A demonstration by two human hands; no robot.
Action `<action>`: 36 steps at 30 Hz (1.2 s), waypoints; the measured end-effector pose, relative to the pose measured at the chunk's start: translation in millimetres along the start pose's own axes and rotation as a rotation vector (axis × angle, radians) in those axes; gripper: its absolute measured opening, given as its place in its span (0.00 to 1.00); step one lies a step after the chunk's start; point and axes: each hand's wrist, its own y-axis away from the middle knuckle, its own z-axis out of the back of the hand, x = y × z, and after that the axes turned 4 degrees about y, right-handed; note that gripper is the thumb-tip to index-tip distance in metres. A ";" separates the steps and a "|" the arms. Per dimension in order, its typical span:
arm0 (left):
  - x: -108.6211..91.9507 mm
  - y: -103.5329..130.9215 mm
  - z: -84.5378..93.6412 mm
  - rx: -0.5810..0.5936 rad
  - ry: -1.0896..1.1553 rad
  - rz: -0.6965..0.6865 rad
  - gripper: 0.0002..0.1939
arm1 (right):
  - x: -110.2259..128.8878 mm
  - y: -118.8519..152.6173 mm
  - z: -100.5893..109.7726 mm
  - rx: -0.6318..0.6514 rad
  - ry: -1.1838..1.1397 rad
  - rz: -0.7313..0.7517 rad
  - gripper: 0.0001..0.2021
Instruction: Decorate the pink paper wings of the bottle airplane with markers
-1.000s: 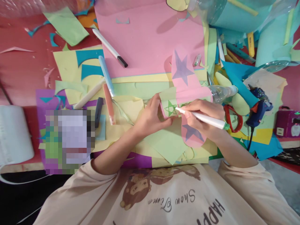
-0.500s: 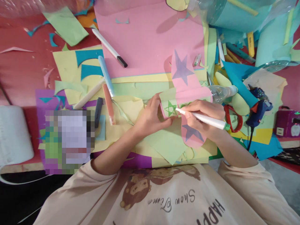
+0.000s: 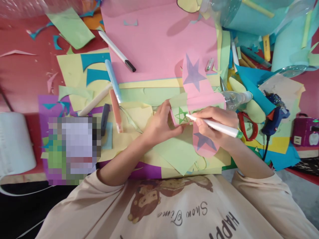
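My right hand is closed round a white marker with a green end, its tip on a green star. The star is drawn on the light end of a paper-covered bottle, whose clear neck points right. Pink paper wings stick out from its sides, a purple star on the upper one and another on the lower. My left hand grips the bottle's left end between thumb and fingers.
Several markers, one white with a black cap, lie left on coloured paper. Red-handled scissors and a blue glue gun are at the right. Large bottles with teal paper stand at the upper right. A pink sheet lies ahead.
The marker tip has shifted very slightly left over the green star. My left hand and the bottle have stayed in place.
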 end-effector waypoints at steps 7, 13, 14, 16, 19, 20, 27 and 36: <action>-1.0 -1.1 1.4 0.008 0.026 0.011 0.23 | 1.6 4.2 -5.3 -0.012 -0.062 0.041 0.06; -1.2 -0.4 0.4 -0.002 0.036 0.015 0.21 | -1.1 7.1 -7.9 0.034 -0.045 0.043 0.07; -1.0 -0.3 0.1 -0.011 0.028 0.000 0.21 | -0.9 6.5 -7.6 0.038 -0.048 0.045 0.06; -0.4 -0.6 -0.1 -0.021 0.013 -0.028 0.21 | -0.1 4.9 -6.6 0.049 -0.066 0.047 0.06; 0.1 -1.1 0.3 -0.012 0.005 -0.041 0.22 | 1.6 3.1 -5.2 0.079 -0.100 0.038 0.07; 0.2 -1.2 0.4 -0.011 0.003 -0.041 0.22 | 2.1 2.9 -4.9 0.085 -0.106 0.035 0.07; -0.1 -1.3 -2.1 -0.029 -0.001 -0.039 0.23 | 2.3 4.4 -4.6 0.046 -0.062 -0.042 0.05; 0.0 -1.5 1.1 0.004 0.009 -0.028 0.22 | 0.9 4.0 -3.7 0.075 -0.115 -0.015 0.04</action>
